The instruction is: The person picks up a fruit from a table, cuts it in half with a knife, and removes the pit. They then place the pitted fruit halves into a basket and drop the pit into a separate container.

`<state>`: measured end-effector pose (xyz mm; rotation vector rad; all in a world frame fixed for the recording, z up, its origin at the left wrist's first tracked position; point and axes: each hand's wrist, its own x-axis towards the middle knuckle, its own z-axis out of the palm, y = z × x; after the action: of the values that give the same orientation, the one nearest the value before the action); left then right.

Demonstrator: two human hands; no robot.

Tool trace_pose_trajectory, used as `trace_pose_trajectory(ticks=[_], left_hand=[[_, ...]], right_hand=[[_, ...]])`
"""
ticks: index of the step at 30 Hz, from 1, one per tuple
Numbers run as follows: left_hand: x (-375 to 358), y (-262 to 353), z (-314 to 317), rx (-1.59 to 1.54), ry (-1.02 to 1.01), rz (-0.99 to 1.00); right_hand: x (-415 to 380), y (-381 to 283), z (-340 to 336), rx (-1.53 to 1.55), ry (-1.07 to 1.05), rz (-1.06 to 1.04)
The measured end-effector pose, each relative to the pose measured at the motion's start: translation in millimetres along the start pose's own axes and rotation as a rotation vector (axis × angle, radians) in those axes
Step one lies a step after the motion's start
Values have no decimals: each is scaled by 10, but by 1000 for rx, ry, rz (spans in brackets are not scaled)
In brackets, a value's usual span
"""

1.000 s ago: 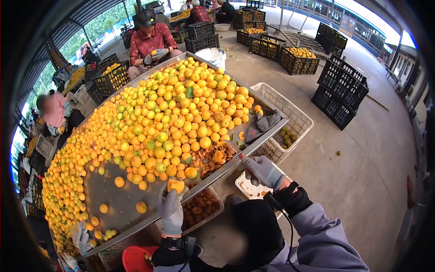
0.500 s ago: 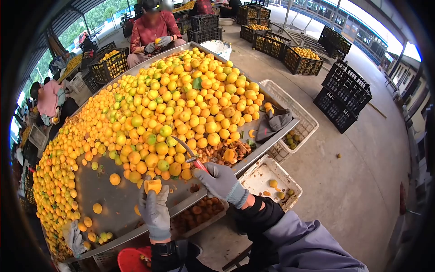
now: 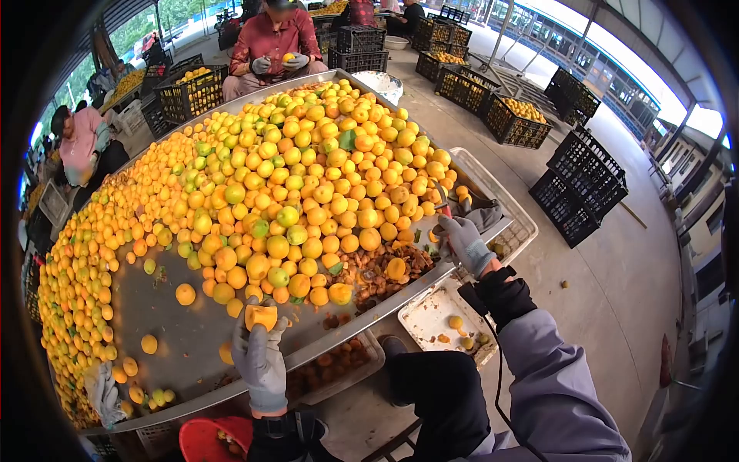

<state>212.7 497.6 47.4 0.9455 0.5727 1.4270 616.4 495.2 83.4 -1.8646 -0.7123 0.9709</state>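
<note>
My left hand (image 3: 260,360), in a grey glove, grips a cut orange-yellow apricot (image 3: 262,316) between thumb and fingers, above the table's near edge. My right hand (image 3: 464,240), gloved too, is closed around a small curved knife (image 3: 444,208) with a red handle. It hovers at the table's right corner, beside a dark cloth (image 3: 483,215). A large heap of whole apricots (image 3: 308,185) covers much of the metal table (image 3: 158,308). Brown pits and scraps (image 3: 377,276) lie in a pile between my two hands.
Below the near edge stand a white tray (image 3: 419,317) with a few fruits, a bin of brown pieces (image 3: 331,368) and a red bucket (image 3: 204,443). A pale crate (image 3: 517,206) sits right of the table. Black crates (image 3: 573,189) stand beyond. A person (image 3: 273,42) sits across, holding fruit.
My right hand has moved right and away with the knife, from near the left hand to the table's corner. My left hand still holds the cut apricot; the view has shifted slightly.
</note>
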Motion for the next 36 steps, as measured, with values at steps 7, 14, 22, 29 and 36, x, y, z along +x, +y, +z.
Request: trace_pose_trajectory(ticks=[7, 14, 22, 29, 36], left_hand=[[50, -42, -3, -9, -67, -1], [64, -36, 63, 2, -56, -57], [194, -20, 364, 242, -23, -89], [119, -113, 405, 290, -55, -26], [120, -55, 337, 384, -152, 86]], right_hand=[[352, 117, 177, -478, -17, 18], [56, 307, 305, -312, 24, -262], [-1163, -143, 1013, 240, -268, -131], [-1578, -308, 1533, 453, -499, -70], [-1432, -197, 1748, 461, -462, -140]])
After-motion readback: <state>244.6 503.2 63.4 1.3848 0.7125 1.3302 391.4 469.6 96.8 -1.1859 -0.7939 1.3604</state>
